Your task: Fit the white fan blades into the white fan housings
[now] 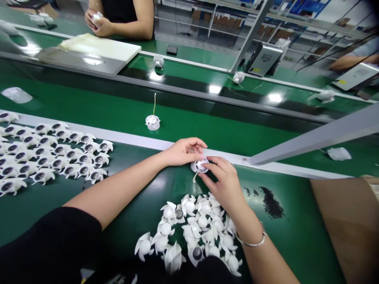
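A small round white fan housing [194, 167] with a short cable sits between my hands, above the near edge of the belt's rail. My left hand [187, 152] has its fingers curled and its thumb on the housing's far left side. From the right, my right hand [223, 179] grips the same housing, thumb and fingertips at its rim and centre. Just below lies a loose heap of white fan impellers [203, 221], some showing a dark round hub. What sits inside the housing is partly covered by my fingers.
Rows of white impellers [44, 152] stand at left. Another housing [152, 123] with a yellow cable rests on the green belt [112, 108]. Tiny black pieces [271, 203] lie right, beside a cardboard box [346, 221]. A metal post [314, 136] slants across. A co-worker's hands [99, 24] hold something white.
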The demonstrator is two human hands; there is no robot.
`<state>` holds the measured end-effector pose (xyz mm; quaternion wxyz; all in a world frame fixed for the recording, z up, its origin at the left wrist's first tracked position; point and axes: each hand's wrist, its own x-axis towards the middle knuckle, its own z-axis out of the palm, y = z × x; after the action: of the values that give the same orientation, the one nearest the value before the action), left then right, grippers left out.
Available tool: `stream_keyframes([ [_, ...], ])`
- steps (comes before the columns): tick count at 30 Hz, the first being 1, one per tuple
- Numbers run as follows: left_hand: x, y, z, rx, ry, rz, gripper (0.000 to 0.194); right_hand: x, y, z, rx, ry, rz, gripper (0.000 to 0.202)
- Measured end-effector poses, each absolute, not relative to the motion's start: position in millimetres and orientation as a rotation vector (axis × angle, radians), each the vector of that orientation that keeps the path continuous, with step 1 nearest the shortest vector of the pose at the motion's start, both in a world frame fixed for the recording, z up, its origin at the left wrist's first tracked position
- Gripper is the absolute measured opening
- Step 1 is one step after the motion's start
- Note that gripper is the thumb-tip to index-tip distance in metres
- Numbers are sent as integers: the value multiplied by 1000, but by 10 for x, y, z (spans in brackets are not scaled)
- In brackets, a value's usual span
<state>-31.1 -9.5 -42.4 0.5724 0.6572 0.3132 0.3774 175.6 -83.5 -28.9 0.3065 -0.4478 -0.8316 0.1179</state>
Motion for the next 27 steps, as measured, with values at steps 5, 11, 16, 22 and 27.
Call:
stream_keyframes([
  [5, -356, -69, -378, 1693, 734, 740, 31, 1730, -820, -278, -1256, -2271, 204, 14],
  [11, -377, -15, -275, 1598, 664, 584, 29, 1646, -874, -215, -1306, -2285, 167, 13],
  [16, -383, -10, -235, 1574, 738, 477, 36, 1607, -886, -223, -1392, -2209, 142, 18],
  [22, -381, -34, -277, 1641, 900, 503, 39, 1601, -807, -192, -1411, -2239, 286, 15],
  [27, -341, -95, -313, 1716, 1029, 569, 33, 1649, -784, -216, -1399, -2216, 348, 17],
])
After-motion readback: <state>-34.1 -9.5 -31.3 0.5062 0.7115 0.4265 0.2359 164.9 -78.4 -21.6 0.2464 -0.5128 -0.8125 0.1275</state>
